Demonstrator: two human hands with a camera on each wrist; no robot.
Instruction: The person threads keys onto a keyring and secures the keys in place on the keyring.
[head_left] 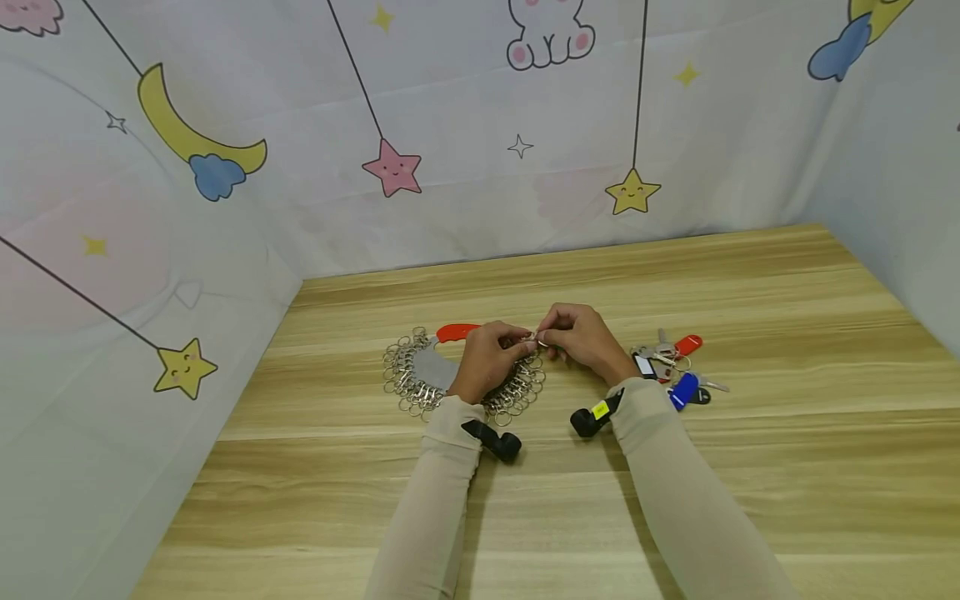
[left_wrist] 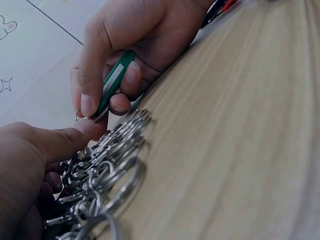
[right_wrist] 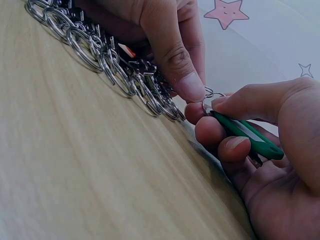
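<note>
A grey key holder plate (head_left: 431,368) with a red handle (head_left: 456,332) lies on the table, fringed with several metal clips and split rings (right_wrist: 85,52). Over its right part, my left hand (head_left: 487,357) pinches a small metal ring (right_wrist: 208,93) between thumb and fingers. My right hand (head_left: 583,337) faces it, fingertips almost meeting the left ones. It holds a green key tag (right_wrist: 256,144) with a pale label, pinched by thumb and fingers near the ring. Fingers hide how tag and ring join; a key on the tag cannot be made out clearly.
To the right of my right wrist lies a pile of keys with a red tag (head_left: 688,344), a blue tag (head_left: 684,391) and a black tag (head_left: 701,397). A printed cloth (head_left: 465,225) stands behind the wooden table (head_left: 555,533).
</note>
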